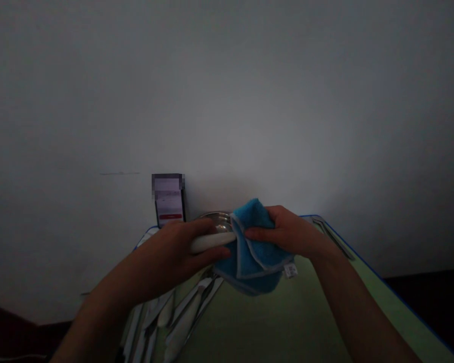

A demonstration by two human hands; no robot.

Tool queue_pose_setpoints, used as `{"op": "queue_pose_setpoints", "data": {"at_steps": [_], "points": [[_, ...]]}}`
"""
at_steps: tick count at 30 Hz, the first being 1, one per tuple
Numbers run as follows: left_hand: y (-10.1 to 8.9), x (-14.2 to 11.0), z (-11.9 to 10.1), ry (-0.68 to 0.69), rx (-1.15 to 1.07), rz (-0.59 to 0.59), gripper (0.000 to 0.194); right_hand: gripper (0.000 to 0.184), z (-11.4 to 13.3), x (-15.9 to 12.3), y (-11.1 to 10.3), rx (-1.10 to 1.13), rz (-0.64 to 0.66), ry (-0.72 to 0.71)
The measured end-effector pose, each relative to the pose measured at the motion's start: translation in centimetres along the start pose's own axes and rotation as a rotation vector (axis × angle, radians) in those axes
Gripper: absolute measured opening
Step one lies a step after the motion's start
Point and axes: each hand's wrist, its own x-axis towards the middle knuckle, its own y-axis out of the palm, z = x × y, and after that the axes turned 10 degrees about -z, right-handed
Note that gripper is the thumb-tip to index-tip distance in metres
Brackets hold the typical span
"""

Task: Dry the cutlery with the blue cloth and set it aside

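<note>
My left hand [181, 247] is closed around the white handle [212, 242] of a utensil. The utensil's other end is hidden inside a blue cloth [255, 257], so its kind does not show. My right hand [287, 229] grips the cloth from the right, thumb on the near side, with the fabric folded around the utensil. The cloth has a pale edging and a small white tag, and its lower part hangs over the table. Just behind my hands, a shiny metal bowl [220, 218] is partly covered by them.
Several pieces of cutlery [185, 312], some white-handled, lie on the green table [280, 322] at the near left. A phone [169, 199] leans on the wall [227, 101] at the back left. Long metal pieces [333, 237] lie by the right edge.
</note>
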Motion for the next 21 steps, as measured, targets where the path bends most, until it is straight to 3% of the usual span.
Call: {"op": "queue_pose_setpoints", "data": {"at_steps": [15, 21], "points": [[0.68, 0.13, 0.32, 0.022, 0.005, -0.036, 0.037, 0.035, -0.51, 0.23, -0.06, -0.11, -0.019, -0.007], [0.25, 0.08, 0.52, -0.015, 0.029, 0.003, 0.035, 0.034, -0.49, 0.3, 0.12, -0.067, 0.01, -0.018]]}}
